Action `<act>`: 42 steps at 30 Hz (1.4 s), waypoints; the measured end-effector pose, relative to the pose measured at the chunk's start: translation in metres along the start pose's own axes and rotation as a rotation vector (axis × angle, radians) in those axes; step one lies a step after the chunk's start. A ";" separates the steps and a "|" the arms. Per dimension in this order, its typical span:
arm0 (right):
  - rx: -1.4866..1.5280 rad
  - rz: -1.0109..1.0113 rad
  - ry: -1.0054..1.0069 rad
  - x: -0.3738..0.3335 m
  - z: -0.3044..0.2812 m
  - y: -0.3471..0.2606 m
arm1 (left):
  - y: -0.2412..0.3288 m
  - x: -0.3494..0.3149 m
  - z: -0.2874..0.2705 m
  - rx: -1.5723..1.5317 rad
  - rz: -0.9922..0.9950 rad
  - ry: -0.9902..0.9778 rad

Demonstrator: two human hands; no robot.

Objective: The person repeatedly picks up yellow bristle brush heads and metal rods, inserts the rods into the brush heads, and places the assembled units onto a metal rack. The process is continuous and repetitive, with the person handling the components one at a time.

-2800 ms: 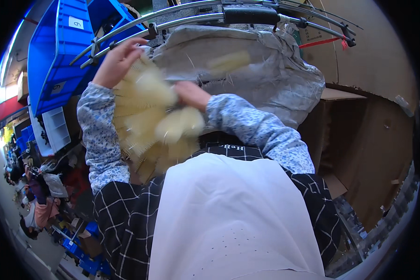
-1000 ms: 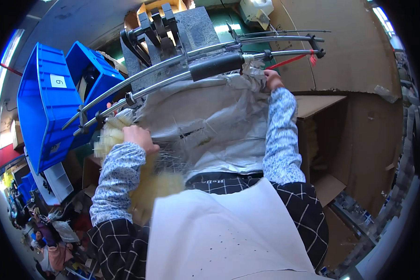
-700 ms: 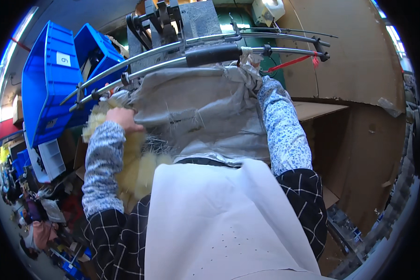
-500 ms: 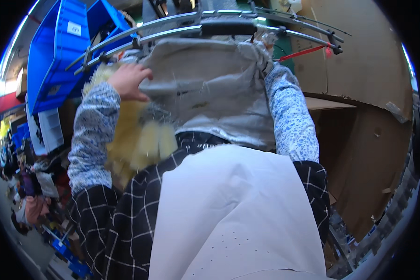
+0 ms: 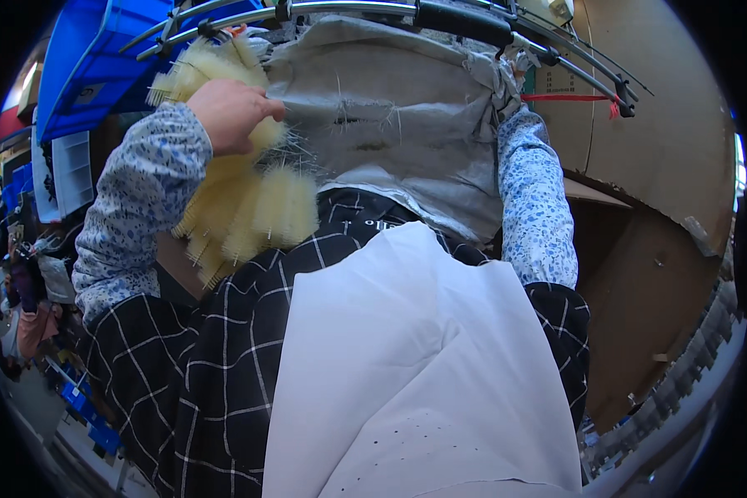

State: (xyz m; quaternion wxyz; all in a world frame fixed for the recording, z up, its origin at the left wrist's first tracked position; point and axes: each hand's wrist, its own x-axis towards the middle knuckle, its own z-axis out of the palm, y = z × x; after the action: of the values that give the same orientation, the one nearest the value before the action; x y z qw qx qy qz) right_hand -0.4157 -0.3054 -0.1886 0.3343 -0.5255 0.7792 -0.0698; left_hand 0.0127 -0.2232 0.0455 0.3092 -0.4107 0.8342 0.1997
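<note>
A: Containers?
B: Blue bin (image 5: 100, 70) upper left, cut off by the top edge; can't see its contents. White divided tray (image 5: 73, 170) below it, dark bits along its left side. Cardboard box (image 5: 596, 192) at right, interior too dark to read.
A: Hands?
B: Left hand (image 5: 234, 118) on the yellow brushes (image 5: 286, 203), at the left edge of the grey sheet (image 5: 427, 137). Fingers bent, tips a bit apart; can't tell if they're clamped on a brush. Right hand's lost in the bunched sheet corner past the cuff of the right sleeve (image 5: 536, 178); can't tell finger state.
A: Anything in the way?
B: White perforated cloth (image 5: 423, 365) blocks lower middle. Metal rails (image 5: 349, 8) with a black grip (image 5: 463, 22) cross the top, red ribbon (image 5: 573, 98) at their right end. Loose pale wires (image 5: 297, 156) beside the brushes (too tangled to count).
</note>
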 end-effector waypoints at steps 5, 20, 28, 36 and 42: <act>0.086 0.013 0.045 0.000 -0.011 -0.003 | 0.002 0.004 0.006 0.023 -0.035 -0.003; -0.107 -0.858 -0.827 -0.247 0.093 -0.141 | 0.039 0.024 0.019 0.232 0.295 -0.361; -0.145 -0.727 -0.859 -0.251 0.084 -0.142 | 0.023 0.035 0.009 0.189 0.103 -0.308; 0.131 -0.749 -1.050 -0.246 0.061 -0.165 | 0.008 0.041 -0.001 0.188 0.011 -0.262; 0.306 -0.690 -1.164 -0.281 0.034 -0.148 | 0.002 0.016 -0.003 0.117 0.076 -0.003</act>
State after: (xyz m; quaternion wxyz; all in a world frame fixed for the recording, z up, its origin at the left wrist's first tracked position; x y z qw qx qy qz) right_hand -0.2178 -0.1184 -0.0206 0.7269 -0.6421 0.2430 0.0121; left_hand 0.0029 -0.2330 0.0371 0.3262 -0.3599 0.8588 0.1630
